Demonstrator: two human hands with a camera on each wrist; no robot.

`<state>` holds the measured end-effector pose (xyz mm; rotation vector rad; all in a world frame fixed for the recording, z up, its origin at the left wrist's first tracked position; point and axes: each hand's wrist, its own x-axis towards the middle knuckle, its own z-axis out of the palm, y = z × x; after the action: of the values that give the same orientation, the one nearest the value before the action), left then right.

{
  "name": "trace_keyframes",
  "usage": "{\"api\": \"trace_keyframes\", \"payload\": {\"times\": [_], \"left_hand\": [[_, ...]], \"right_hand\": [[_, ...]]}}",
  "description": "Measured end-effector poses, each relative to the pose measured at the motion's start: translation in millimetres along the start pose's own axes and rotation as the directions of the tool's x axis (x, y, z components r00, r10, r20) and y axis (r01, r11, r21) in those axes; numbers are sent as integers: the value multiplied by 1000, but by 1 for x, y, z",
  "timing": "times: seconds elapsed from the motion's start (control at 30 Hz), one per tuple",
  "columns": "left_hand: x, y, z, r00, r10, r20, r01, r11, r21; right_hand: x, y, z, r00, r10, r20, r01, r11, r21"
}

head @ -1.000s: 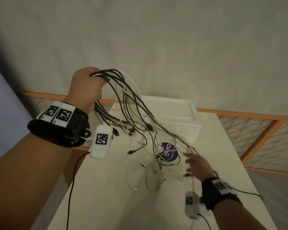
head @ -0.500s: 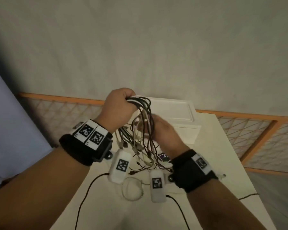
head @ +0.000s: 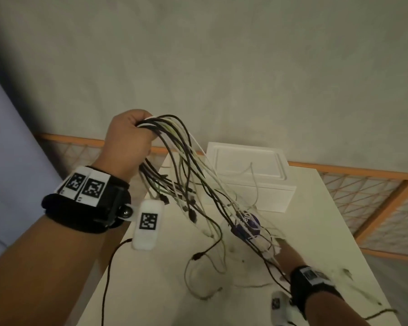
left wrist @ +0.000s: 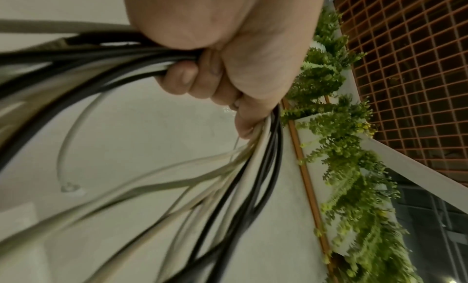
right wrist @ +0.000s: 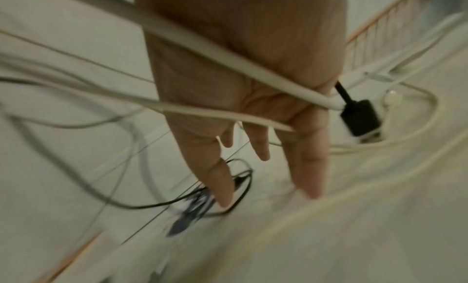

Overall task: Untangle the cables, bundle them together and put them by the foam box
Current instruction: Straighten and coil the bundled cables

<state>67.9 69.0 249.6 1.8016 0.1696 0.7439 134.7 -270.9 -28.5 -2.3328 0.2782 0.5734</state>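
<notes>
Partly blurred right hand [head: 285,251], cables [head: 193,175] gripped by left hand [head: 127,140]

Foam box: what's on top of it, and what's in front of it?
A thin pale cable end drapes over the foam box lid. In front, on the table, lies a purple-labelled round item, partly covered by cables hanging from the left hand. The box interior is hidden.

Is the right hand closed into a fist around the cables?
No, in the right wrist view the right hand has its fingers straight and spread, and the cables only lie across its palm.
</notes>
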Motion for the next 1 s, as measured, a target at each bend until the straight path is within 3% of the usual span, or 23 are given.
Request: {"api": "trace_keyframes", "payload": {"times": [0.13, 0.2, 0.27, 0.37, 0.4, 0.43, 0.47, 0.5, 0.57, 0.63, 0.73, 0.87, 1.0], "left_hand": [[16, -13, -15, 988, -88, -125, 74, 991, -108], [20, -18, -18, 988, -84, -129, 72, 993, -95], [16, -22, -9, 999, 9, -45, -7, 998, 62], [4, -27, 19, 990, 106, 95, -126, 962, 242], [0, -30, 29, 986, 107, 130, -138, 955, 264], [-5, -34, 38, 981, 95, 168, -140, 951, 275], [-10, -37, 47, 974, 79, 213, -138, 950, 280], [-16, -41, 55, 963, 65, 263, -143, 947, 287], [-30, -45, 68, 931, 67, 358, -186, 932, 310], [-36, -47, 72, 913, 82, 401, -216, 928, 302], [-41, -49, 65, 917, 55, 395, -186, 936, 300], [-53, -38, 63, 887, 103, 450, -233, 942, 243], [-37, -37, 46, 946, 54, 318, -123, 972, 200]], "right_hand": [[8, 58, -53, 973, 216, -87, -216, 976, 9], [10, 72, -72, 967, 229, -112, -244, 957, -157], [3, 57, -81, 987, 149, -62, -161, 935, -315], [-24, -18, -83, 995, -77, 64, 96, 924, -369], [-37, -48, -81, 974, -225, 21, 215, 897, -385], [-51, -77, -78, 917, -396, -37, 359, 865, -351], [-70, -104, -75, 829, -549, -107, 516, 824, -235], [-92, -130, -70, 738, -652, -173, 656, 753, -40], [-127, -168, -57, 652, -734, -191, 742, 566, 358], [-137, -185, -43, 662, -746, -77, 658, 529, 536], [-121, -183, -22, 715, -682, 153, 396, 576, 715], [-96, -163, 15, 753, -550, 362, 198, 713, 672], [-72, -124, 47, 860, -320, 398, 58, 836, 546]]}}
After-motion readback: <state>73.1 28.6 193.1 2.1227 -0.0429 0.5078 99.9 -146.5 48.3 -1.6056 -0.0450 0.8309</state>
